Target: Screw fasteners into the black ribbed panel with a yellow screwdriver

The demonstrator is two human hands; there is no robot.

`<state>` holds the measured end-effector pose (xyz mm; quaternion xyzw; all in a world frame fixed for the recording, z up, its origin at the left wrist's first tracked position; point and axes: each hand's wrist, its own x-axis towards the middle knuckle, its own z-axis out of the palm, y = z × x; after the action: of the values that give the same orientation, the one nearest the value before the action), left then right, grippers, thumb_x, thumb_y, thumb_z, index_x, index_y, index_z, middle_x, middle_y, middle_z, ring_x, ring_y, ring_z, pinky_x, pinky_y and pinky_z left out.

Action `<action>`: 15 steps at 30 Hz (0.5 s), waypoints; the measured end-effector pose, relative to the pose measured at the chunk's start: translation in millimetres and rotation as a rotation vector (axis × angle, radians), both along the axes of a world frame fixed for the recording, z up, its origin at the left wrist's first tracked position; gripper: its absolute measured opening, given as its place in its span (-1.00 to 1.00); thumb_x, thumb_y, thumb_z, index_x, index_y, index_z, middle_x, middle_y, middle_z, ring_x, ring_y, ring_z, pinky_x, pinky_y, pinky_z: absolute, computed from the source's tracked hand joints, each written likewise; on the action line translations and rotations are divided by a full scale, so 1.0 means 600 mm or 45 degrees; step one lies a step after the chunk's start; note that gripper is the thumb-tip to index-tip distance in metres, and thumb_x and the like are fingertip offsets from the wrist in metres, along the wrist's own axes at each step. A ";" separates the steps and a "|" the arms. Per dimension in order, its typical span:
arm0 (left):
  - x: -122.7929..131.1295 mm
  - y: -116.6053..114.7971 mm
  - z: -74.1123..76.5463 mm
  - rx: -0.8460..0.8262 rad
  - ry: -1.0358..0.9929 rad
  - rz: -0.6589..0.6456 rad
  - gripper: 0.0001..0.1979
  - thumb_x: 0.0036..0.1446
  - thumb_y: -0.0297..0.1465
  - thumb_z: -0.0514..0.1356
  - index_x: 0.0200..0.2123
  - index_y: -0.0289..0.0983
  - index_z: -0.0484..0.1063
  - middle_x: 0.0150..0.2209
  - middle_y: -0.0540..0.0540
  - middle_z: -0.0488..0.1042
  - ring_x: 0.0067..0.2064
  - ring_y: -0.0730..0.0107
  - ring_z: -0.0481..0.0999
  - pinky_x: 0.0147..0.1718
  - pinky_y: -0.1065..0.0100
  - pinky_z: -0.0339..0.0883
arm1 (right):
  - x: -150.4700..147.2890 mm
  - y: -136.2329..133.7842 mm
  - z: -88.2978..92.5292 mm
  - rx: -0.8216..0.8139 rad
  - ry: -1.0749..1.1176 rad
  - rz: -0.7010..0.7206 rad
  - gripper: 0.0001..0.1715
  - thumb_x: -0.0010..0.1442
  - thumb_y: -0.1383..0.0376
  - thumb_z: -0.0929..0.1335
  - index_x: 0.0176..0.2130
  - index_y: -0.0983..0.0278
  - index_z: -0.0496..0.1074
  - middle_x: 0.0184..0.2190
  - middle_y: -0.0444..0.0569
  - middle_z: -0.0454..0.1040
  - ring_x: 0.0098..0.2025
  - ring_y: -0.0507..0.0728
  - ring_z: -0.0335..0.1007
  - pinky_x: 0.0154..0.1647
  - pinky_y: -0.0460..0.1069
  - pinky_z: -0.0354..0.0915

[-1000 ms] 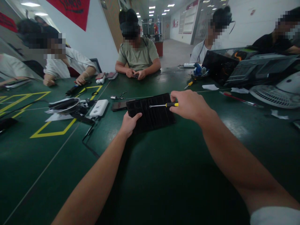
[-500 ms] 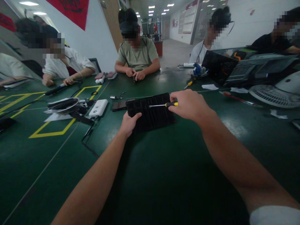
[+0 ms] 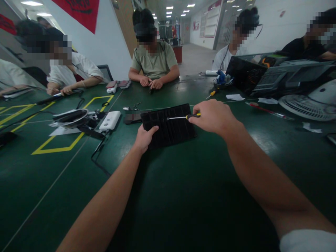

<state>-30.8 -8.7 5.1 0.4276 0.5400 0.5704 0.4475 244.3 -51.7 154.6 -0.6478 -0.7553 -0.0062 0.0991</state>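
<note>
A dark rectangular panel [image 3: 181,131] with raised ribs or compartments is tilted up above the green table in front of me; its exact kind is unclear. My left hand [image 3: 145,139] grips its left edge, thumb lying over the near face. In my right hand [image 3: 214,117] is a screwdriver [image 3: 177,118] with a yellow and black handle, pinched between the fingers. Its metal shaft points left across the panel, and the tip is at a small round spot near the panel's middle. Whether the tip touches it I cannot tell.
Behind the panel lie a dark flat object [image 3: 132,118] and a small metal cylinder [image 3: 127,109]. Left stand a white box [image 3: 110,120] and a cluttered round dish [image 3: 72,117] with cables. Another screwdriver [image 3: 212,93], a fan [image 3: 309,101] and a computer case [image 3: 288,75] are right. Several people sit around.
The screwdriver's handle has turned slightly in my right hand, its tip staying at about the same spot. My left hand and the panel hold still. A co-worker's long dark tool has shifted left.
</note>
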 end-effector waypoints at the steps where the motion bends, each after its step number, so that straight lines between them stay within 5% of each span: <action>1: 0.000 0.000 0.000 0.003 -0.003 -0.001 -0.56 0.02 -0.42 0.51 0.00 -0.24 0.57 0.00 -0.19 0.71 0.05 0.02 0.72 0.24 -0.15 0.57 | 0.000 0.001 0.000 -0.001 -0.009 -0.005 -0.58 0.35 0.01 0.42 -0.02 0.16 0.75 -0.06 0.20 0.72 -0.02 0.42 0.61 -0.08 0.21 0.42; 15: 0.004 -0.004 0.007 -0.001 0.004 0.002 -0.50 0.04 -0.44 0.50 0.07 -0.22 0.56 -0.01 -0.17 0.71 0.08 0.01 0.72 0.25 -0.15 0.56 | 0.000 0.007 0.000 -0.168 -0.077 -0.004 -0.40 0.47 -0.09 0.27 0.03 0.25 0.69 -0.06 0.29 0.69 0.00 0.46 0.60 -0.05 0.25 0.41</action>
<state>-28.5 -11.3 9.2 0.4278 0.5412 0.5699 0.4465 244.1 -47.5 154.9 -0.6537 -0.7556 0.0237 0.0334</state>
